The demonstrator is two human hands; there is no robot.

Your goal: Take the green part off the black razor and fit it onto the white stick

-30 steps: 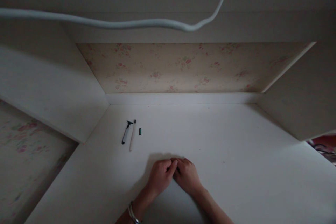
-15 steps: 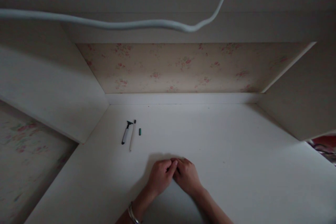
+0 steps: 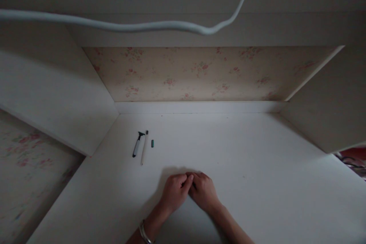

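My left hand [image 3: 175, 191] rests on the white tabletop with its fingers curled in, its thumb laid against my right hand. Likewise closed, my right hand [image 3: 203, 191] meets it at the fingertips. Nothing shows between the two, though the palms are hidden. Beyond them, to the left, lies a razor [image 3: 137, 145] with a grey and black handle. Beside it is a thin white toothbrush [image 3: 144, 148] with a dark head. A small green and black piece [image 3: 152, 143], like a razor cartridge, lies just right of the toothbrush. Neither hand touches these things.
The white tabletop [image 3: 257, 145] runs back to a floral-papered wall [image 3: 188, 74]. White panels [image 3: 85, 95] close in on the left and a darker panel [image 3: 328, 103] on the right. A white cable [image 3: 143, 27] hangs across the top. Reddish cloth [image 3: 356, 155] shows at the right edge.
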